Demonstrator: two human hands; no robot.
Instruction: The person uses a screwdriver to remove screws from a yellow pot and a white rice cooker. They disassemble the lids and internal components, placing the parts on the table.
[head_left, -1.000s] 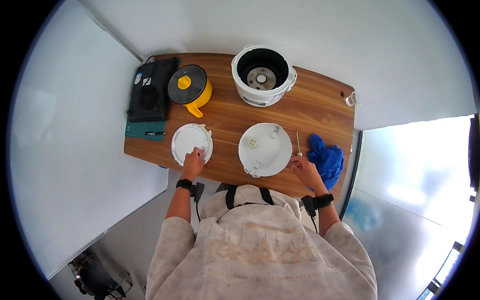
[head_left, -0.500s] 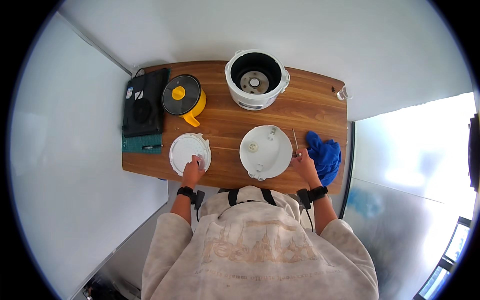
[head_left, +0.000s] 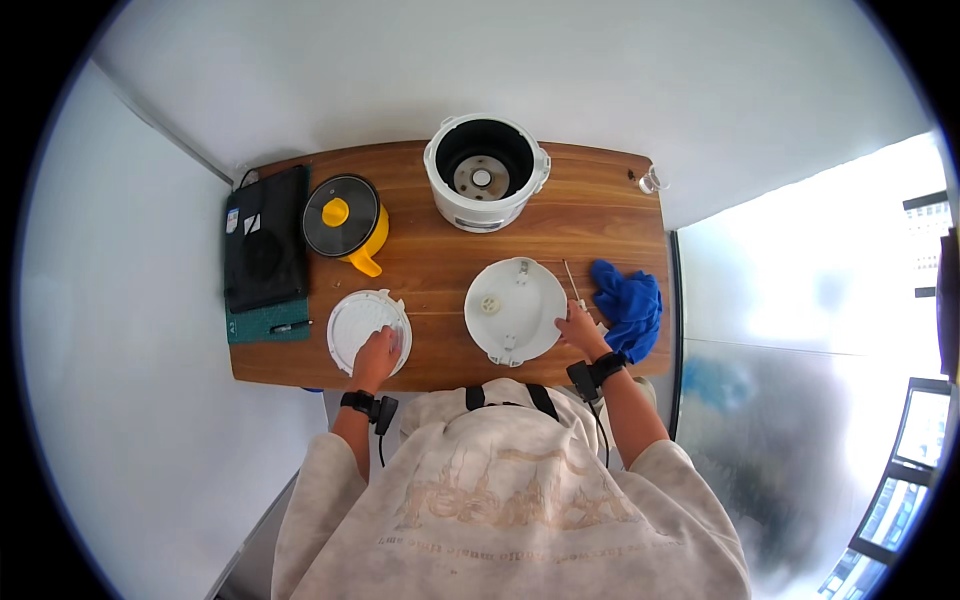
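White cover: the bowl-shaped white cover (head_left: pixel 535 312) is the landmark on the wooden table (head_left: pixel 430 255); it lies hollow side up, which leaves its round fitting (head_left: pixel 490 304) exposed.
White disc: left of the cover, apart from it; the ribbed white disc (head_left: pixel 350 322) lies flat, perhaps because that keeps it steady.
Left hand: the person's left hand (head_left: pixel 375 357) is over the disc's right part, fingers bent, seemingly to work at or steady it; whether they clamp anything cannot be told.
Right hand: just beside the cover's right rim, the right hand (head_left: pixel 584 332) has curled fingers at the near end of the screwdriver (head_left: pixel 572 280); whether they close on its handle cannot be told.
Screwdriver: right of the cover, shaft pointing away from the person, so its handle end sits conveniently near.
Blue cloth: farther right of the cover, the bunched cloth (head_left: pixel 635 305) appears simply set aside.
Cooker body: beyond the cover, the white cooker body (head_left: pixel 478 216) stands upright, its cavity facing up, probably parked out of the hands' way.
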